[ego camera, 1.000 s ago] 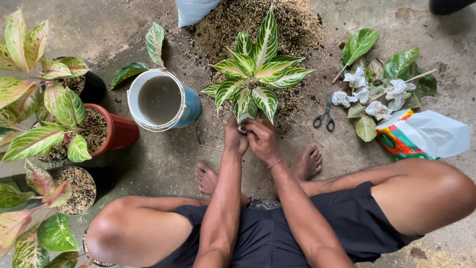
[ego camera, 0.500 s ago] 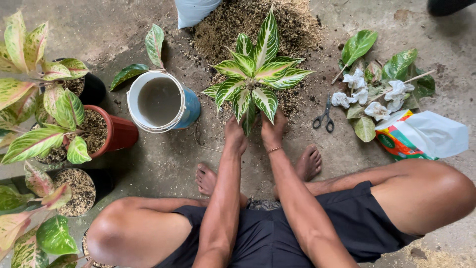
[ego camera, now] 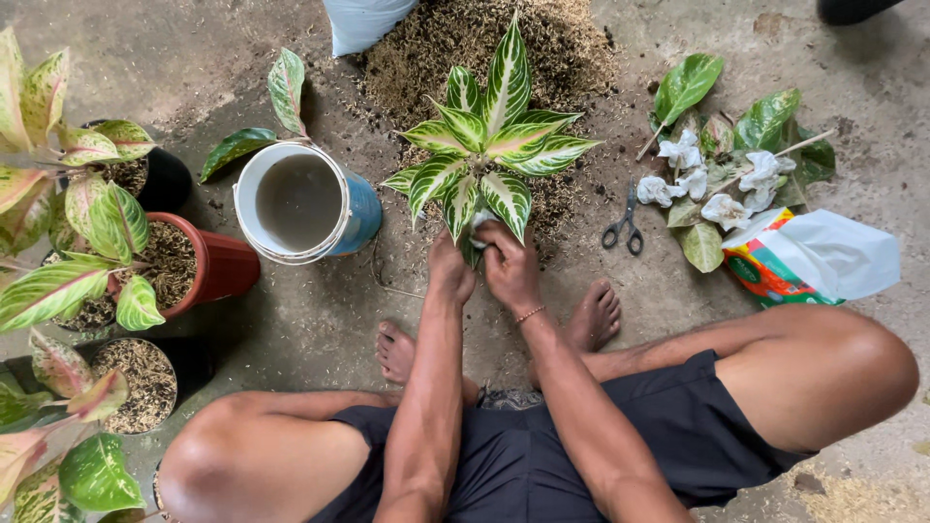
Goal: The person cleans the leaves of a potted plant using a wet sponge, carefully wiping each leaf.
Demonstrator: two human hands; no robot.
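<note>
I sit cross-legged on a concrete floor. A green-and-white striped plant (ego camera: 484, 145) stands in front of me, its leaves spread above a heap of brown potting mix (ego camera: 572, 48). My left hand (ego camera: 450, 266) and my right hand (ego camera: 509, 261) are both closed around the plant's base, under the lowest leaves. A bit of white material shows between my right fingers and the stem. The stem itself is hidden by leaves and fingers.
A blue bucket (ego camera: 302, 205) of murky water stands left of the plant. Black scissors (ego camera: 625, 228) lie to the right, beside cut leaves with white wrapped stems (ego camera: 722, 160) and a colourful bag (ego camera: 809, 257). Potted plants, one in a red pot (ego camera: 208, 266), line the left edge.
Both hands moved a little forward, up under the lower leaves at the plant's base. The plant stays upright in the same spot.
</note>
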